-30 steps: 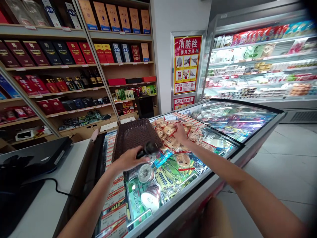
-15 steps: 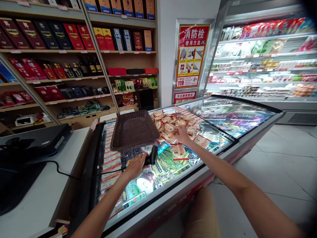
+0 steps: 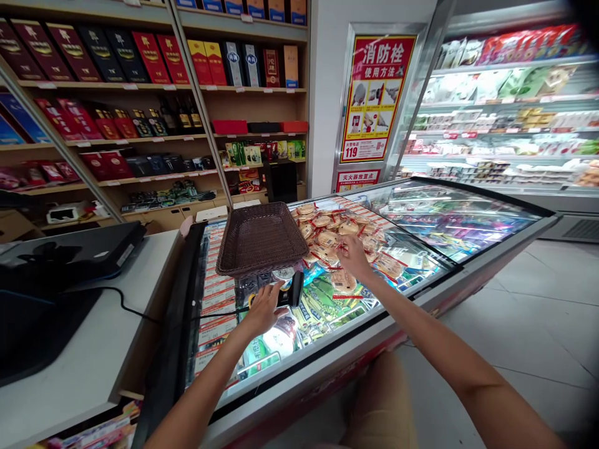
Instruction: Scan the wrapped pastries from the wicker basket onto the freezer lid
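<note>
My left hand [image 3: 265,310] is at the black barcode scanner [image 3: 294,290], its fingers loosely spread across the handle, which they partly hide. The scanner rests on the glass top of the chest freezer, its cable trailing left. My right hand [image 3: 354,257] is over the pile of clear-wrapped round flat cakes [image 3: 327,238], fingers pinched together at a red-edged wrapper. Which packet the fingertips have is partly hidden. One wrapped cake [image 3: 344,280] lies apart, just in front of the pile. A brown woven basket [image 3: 262,240] stands left of the cakes, with nothing in it.
The chest freezer [image 3: 304,383] has a raised frame and bags of frozen food under its glass. On the left is a white counter [image 3: 56,399] with a black device [image 3: 88,249]. Shelves of boxed bottles [image 3: 140,125] stand behind; a lit fridge [image 3: 505,131] is at right.
The view has shifted slightly, moving the scene right. My left fingers have loosened and spread over the scanner. My right hand has lifted a little from the cakes, its fingers drawn together.
</note>
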`<state>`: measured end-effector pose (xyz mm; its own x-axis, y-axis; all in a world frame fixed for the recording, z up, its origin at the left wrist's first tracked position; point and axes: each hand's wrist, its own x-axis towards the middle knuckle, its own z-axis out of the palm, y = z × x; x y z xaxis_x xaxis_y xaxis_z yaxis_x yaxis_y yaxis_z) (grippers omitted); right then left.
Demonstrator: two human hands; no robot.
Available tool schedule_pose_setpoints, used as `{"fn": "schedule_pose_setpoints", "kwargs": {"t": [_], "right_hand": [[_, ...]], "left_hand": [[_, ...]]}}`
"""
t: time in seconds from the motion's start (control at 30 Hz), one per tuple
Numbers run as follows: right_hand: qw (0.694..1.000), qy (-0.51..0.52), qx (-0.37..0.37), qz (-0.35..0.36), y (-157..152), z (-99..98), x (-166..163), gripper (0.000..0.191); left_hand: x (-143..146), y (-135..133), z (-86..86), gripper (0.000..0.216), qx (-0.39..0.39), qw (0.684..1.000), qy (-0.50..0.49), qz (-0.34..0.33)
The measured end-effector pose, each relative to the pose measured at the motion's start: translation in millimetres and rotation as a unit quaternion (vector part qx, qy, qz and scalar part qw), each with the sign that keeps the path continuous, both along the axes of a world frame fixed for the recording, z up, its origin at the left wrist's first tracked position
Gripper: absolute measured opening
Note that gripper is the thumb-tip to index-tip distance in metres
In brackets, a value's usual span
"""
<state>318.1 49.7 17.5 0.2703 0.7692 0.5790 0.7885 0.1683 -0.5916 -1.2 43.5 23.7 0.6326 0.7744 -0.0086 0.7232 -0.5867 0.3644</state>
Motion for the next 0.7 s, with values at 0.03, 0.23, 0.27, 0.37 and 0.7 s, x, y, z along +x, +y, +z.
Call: {"fn": "schedule_pose_setpoints", "kwargs": {"t": [0.03, 0.23, 0.27, 0.37, 0.7], "right_hand": [[1.0, 0.01, 0.001, 0.009, -2, 2.3, -6, 0.027], [0.994, 0.085, -0.008, 0.068, -13, 21.3, -39, 0.023], [0.992, 0.101, -0.008, 0.073, -14, 26.3, -44, 0.02], [0.989, 0.132, 0.0, 0.062, -18, 45.3, -55, 0.02], [0.954, 0.184, 0.115, 0.208, -33, 129.7, -78, 0.065]], "left_hand": [[-1, 0, 1.1, 0.062, -0.01, 1.0, -0.011, 0.001], [-2, 2, 12.8, 0.056, -0.025, 0.993, -0.111, 0.03], [1, 3, 17.9, 0.056, -0.019, 0.99, -0.138, 0.036], [12, 9, 43.4, 0.056, 0.007, 0.972, -0.227, 0.056], [60, 8, 160.2, 0.089, 0.0, 0.887, -0.458, -0.055]]}}
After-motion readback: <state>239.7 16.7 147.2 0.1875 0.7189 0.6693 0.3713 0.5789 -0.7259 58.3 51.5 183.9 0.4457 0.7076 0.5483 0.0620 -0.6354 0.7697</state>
